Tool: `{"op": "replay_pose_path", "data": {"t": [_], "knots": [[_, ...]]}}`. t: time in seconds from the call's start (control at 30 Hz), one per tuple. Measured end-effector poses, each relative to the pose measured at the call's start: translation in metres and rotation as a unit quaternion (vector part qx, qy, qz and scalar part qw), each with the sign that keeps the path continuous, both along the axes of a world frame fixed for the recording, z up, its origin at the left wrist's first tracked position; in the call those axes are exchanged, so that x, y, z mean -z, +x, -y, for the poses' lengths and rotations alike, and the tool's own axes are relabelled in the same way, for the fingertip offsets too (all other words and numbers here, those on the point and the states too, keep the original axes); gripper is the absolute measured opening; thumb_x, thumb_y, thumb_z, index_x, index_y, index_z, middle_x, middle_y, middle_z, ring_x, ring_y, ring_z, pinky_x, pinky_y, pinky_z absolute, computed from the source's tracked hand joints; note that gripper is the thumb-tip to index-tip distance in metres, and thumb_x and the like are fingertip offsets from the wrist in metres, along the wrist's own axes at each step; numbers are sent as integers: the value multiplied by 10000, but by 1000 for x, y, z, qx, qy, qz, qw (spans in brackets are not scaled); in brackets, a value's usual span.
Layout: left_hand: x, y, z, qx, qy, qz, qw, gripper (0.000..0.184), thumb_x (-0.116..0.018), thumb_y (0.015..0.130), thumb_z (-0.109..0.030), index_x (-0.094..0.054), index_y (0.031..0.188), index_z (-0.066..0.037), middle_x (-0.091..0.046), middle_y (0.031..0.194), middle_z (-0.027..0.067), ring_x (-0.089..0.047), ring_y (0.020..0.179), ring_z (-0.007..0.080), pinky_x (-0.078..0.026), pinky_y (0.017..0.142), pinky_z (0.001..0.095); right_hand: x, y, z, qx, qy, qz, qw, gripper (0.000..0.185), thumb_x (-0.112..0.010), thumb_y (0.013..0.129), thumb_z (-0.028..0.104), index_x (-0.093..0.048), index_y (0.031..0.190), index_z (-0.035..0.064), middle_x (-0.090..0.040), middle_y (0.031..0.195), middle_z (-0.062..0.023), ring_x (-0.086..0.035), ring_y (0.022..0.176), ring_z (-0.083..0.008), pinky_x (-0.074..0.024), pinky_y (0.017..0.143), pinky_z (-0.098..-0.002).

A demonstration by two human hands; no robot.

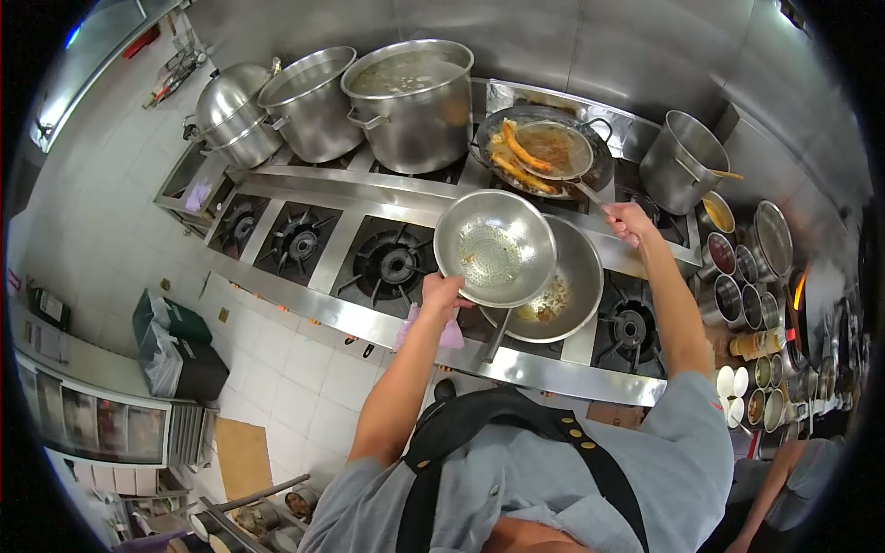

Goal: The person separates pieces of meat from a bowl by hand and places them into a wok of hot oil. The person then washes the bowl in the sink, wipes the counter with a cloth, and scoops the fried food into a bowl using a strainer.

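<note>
My left hand [444, 295] grips the rim of a round metal colander [491, 247], tilted so that its perforated inside shows. Partly behind the colander is a steel frying pan [583, 300] on the front burner, with oily bits in its bottom. Closed around the handle of a round mesh strainer [564, 146] is my right hand [629, 223]. The strainer rests in or just over a dark wok [604, 170] on the back row. Long orange-brown fried pieces [525, 152] lie in the wok, partly against the strainer. A pink cloth [449, 334] hangs below my left hand.
Large steel pots [419, 124] stand along the back left, and a tall pot [678, 180] with a wooden handle sticking out at the back right. Front burners [392, 263] have raised grates. Small containers [728, 300] crowd the right side. Another person's arm [772, 488] shows at lower right.
</note>
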State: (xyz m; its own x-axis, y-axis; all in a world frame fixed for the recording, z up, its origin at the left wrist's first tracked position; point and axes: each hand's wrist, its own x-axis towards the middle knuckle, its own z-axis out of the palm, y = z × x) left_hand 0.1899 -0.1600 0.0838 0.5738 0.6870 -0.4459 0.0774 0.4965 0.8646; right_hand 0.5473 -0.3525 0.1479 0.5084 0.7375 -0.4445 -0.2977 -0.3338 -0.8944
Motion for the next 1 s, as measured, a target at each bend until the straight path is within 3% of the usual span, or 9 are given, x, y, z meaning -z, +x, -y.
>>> {"op": "replay_pose_path", "data": {"t": [0.2,0.47,0.53,0.67,0.77,0.87,0.9,1.0], "knots": [[-1,23,-21,-3,30,-26,999,300,-523,685,1,-527,943,154,-604,869,212,-635,643,291,-548,460,368,-4,-32,19,77,78,-51,993,198,-522,876,179,-463,723,68,-406,560,27,-286,360,-30,-181,273,-188],[-35,62,-53,63,39,-57,996,331,-505,723,-17,-491,973,199,-585,867,246,-626,624,344,-560,480,429,-8,-42,23,83,74,-1,994,167,-525,877,170,-488,769,48,-424,554,14,-303,343,-41,-171,257,-201],[-39,75,-62,74,40,-83,993,338,-495,731,-26,-482,982,200,-577,867,257,-622,623,365,-558,480,440,-13,-39,28,85,77,12,993,127,-524,872,156,-525,850,31,-438,563,8,-309,342,-43,-175,256,-207],[-32,99,-75,126,44,-90,987,336,-493,732,-68,-476,980,158,-550,893,268,-597,601,397,-548,486,481,-40,-51,50,93,60,84,990,261,-532,851,118,-541,1088,8,-459,558,-1,-329,344,-50,-199,269,-213],[-58,109,-68,121,41,-83,988,337,-490,734,-79,-476,1008,116,-535,900,273,-587,625,416,-542,492,504,-59,-60,80,62,17,171,983,377,-528,835,70,-489,1207,17,-466,539,-5,-347,351,-55,-221,287,-211],[-74,125,-68,152,30,-80,985,388,-476,743,-83,-436,1091,83,-499,975,291,-582,674,450,-538,499,519,-74,-77,109,32,28,168,985,390,-522,828,37,-483,1215,11,-466,515,-5,-358,354,-58,-239,300,-213],[-72,135,-70,163,16,-70,984,433,-473,753,-80,-386,1154,56,-452,1077,295,-567,703,480,-535,511,537,-70,-75,114,17,30,197,980,386,-517,825,15,-487,1210,8,-471,512,-6,-353,351,-58,-250,304,-217],[-78,165,-79,153,-52,-150,975,442,-466,767,-76,-357,1175,54,-431,1122,278,-552,730,518,-530,536,562,-63,-84,107,19,22,238,971,364,-514,829,21,-500,1193,5,-465,503,-7,-347,348,-58,-260,312,-219]]}}
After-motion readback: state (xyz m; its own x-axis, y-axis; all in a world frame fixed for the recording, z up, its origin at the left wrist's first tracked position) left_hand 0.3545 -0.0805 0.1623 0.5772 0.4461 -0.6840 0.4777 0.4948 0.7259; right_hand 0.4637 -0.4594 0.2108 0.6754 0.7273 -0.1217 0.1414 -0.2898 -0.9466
